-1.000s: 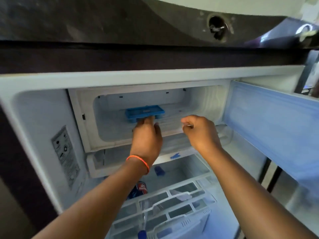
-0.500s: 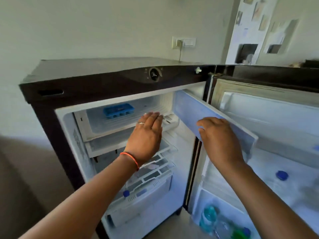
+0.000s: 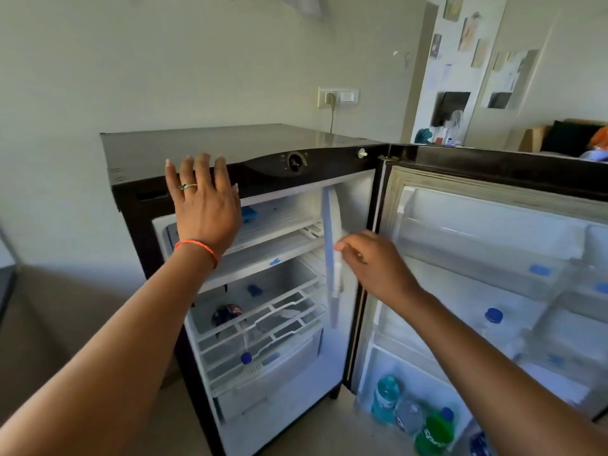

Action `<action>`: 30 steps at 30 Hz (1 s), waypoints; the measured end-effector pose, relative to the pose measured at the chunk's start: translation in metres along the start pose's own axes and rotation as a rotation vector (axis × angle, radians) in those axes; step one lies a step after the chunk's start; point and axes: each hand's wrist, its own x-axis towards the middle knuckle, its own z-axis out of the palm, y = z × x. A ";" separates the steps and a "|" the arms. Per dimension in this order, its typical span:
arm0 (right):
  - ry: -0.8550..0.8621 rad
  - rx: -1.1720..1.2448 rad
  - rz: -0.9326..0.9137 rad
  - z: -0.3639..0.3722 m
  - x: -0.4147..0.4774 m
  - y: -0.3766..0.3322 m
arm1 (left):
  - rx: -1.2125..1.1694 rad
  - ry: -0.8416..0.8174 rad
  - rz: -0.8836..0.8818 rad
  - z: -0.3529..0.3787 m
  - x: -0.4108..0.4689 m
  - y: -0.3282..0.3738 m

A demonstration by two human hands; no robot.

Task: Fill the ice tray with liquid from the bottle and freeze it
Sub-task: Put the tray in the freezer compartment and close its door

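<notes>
The blue ice tray (image 3: pixel 249 214) lies inside the freezer compartment (image 3: pixel 283 215) at the top of the open fridge, mostly hidden behind my left hand. My left hand (image 3: pixel 204 202) is raised with fingers straight and spread, in front of the fridge's dark top edge, holding nothing. My right hand (image 3: pixel 373 264) has its fingertips on the edge of the white freezer flap (image 3: pixel 330 255), which stands half swung, edge-on to me. The hand looks blurred.
The fridge door (image 3: pixel 493 258) stands wide open on the right, with several bottles (image 3: pixel 434 429) in its lower rack. Wire shelves (image 3: pixel 263 327) and a drawer fill the fridge body. A wall socket (image 3: pixel 339 97) sits behind the fridge top (image 3: pixel 230 139).
I have stepped back and the view has pulled away. My left hand rose from the freezer shelf to the fridge's top edge. The freezer flap has swung inward under my right hand.
</notes>
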 end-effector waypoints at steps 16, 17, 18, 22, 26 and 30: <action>-0.164 -0.391 -0.467 0.165 0.129 -0.056 | 0.076 0.152 0.205 0.005 -0.001 -0.046; -0.200 -0.404 -0.451 0.169 0.132 -0.045 | 0.101 0.173 0.208 0.008 -0.002 -0.047; -0.236 -0.399 -0.428 0.173 0.135 -0.036 | 0.123 0.187 0.203 0.010 -0.003 -0.048; -0.300 -0.401 -0.419 0.186 0.150 -0.032 | 0.158 0.212 0.163 0.016 -0.006 -0.050; -0.322 -0.397 -0.351 0.202 0.168 -0.040 | 0.133 0.244 0.154 0.019 -0.006 -0.049; -0.335 -0.372 -0.324 0.214 0.164 -0.036 | 0.124 0.222 0.134 0.018 -0.008 -0.049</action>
